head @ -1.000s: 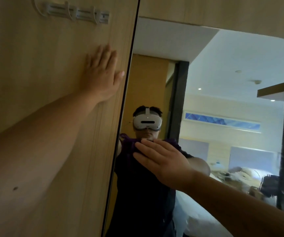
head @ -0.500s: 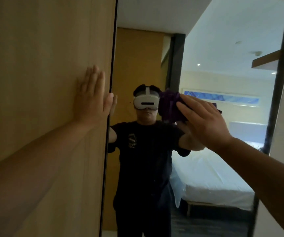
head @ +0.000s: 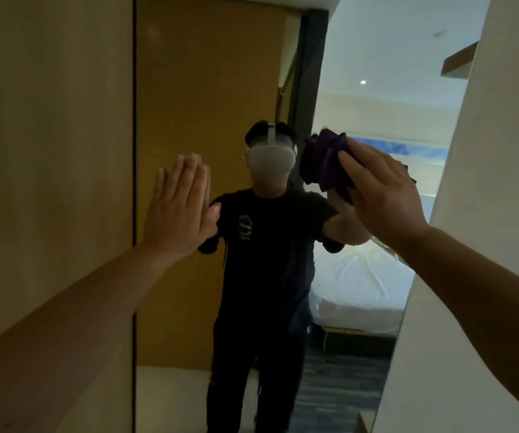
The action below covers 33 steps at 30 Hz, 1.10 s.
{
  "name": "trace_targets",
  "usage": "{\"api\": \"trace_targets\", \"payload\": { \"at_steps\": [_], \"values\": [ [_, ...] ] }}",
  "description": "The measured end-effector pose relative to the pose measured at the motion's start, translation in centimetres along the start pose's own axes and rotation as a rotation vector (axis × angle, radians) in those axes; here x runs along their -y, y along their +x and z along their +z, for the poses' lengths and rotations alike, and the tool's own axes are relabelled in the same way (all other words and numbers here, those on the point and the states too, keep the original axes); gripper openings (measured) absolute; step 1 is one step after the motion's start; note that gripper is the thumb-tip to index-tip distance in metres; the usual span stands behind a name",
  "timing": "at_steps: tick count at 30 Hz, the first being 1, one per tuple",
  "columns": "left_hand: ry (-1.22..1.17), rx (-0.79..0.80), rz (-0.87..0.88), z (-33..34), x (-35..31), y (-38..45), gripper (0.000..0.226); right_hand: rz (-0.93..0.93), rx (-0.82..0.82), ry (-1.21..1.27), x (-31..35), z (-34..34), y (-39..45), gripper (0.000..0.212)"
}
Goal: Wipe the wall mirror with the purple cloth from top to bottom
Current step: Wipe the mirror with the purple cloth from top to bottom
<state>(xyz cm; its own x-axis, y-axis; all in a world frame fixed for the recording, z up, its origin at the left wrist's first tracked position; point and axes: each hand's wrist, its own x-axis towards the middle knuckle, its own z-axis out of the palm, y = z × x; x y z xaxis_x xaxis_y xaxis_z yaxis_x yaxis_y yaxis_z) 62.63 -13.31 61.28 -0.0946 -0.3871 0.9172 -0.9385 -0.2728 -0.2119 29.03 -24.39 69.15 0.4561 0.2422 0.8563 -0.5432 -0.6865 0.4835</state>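
Cloth: purple cloth (head: 325, 162) is bunched against the glass of the wall mirror (head: 199, 89), toward the mirror's right side and about level with the reflected headset (head: 270, 157); half a second ago it sat in much the same band of the mirror, and a second ago it was lower and further left, over the reflected chest.

Right hand: right hand (head: 380, 192) presses the cloth flat to the mirror with straight, spread fingers; the grip is an open palm on the cloth, not a curl round it.

Left hand: left hand (head: 180, 210) has come off the wooden panel (head: 52, 151) left of the mirror, where it was braced before, and now lies over the mirror's left part, just inside its dark edge, fingers straight and together, holding nothing. Whether it touches the glass I cannot tell.

View: more of the mirror's lower part and the reflected bed (head: 358, 282) shows than a second ago.

Meaning for the task: the cloth has swept sideways across the middle height of the mirror, so this looks like one horizontal pass in a top-to-bottom wipe; the glass below the cloth is probably still to do.

Risk: a bare palm on the mirror could leave fresh marks where it lands.
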Motion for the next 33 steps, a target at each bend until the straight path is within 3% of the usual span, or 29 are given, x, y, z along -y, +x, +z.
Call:
{"api": "trace_targets", "payload": {
  "at_steps": [9,19,22,25,30,33],
  "values": [
    [0.052,-0.147,-0.021,1.5,-0.1,0.1,0.073,-0.013,-0.092,-0.065,-7.0,0.2,-0.7,0.037],
    [0.087,-0.229,0.004,2.0,0.1,0.1,0.073,-0.019,-0.086,-0.167,-10.9,-0.1,2.2,0.04],
    [0.08,-0.22,0.006,1.9,0.2,0.1,0.073,0.005,-0.092,-0.163,-9.9,0.5,0.4,0.037],
    [0.065,-0.205,-0.011,1.8,0.1,0.1,0.073,-0.085,-0.026,-0.093,-7.2,1.4,-5.1,0.04],
    [0.152,-0.139,-0.052,3.4,0.7,0.3,0.074,-0.16,0.142,0.026,-0.3,2.8,-18.1,0.066],
    [0.116,-0.143,-0.015,3.3,0.7,0.1,0.073,-0.175,0.194,0.027,2.4,3.0,-21.9,0.048]
  ]
}}
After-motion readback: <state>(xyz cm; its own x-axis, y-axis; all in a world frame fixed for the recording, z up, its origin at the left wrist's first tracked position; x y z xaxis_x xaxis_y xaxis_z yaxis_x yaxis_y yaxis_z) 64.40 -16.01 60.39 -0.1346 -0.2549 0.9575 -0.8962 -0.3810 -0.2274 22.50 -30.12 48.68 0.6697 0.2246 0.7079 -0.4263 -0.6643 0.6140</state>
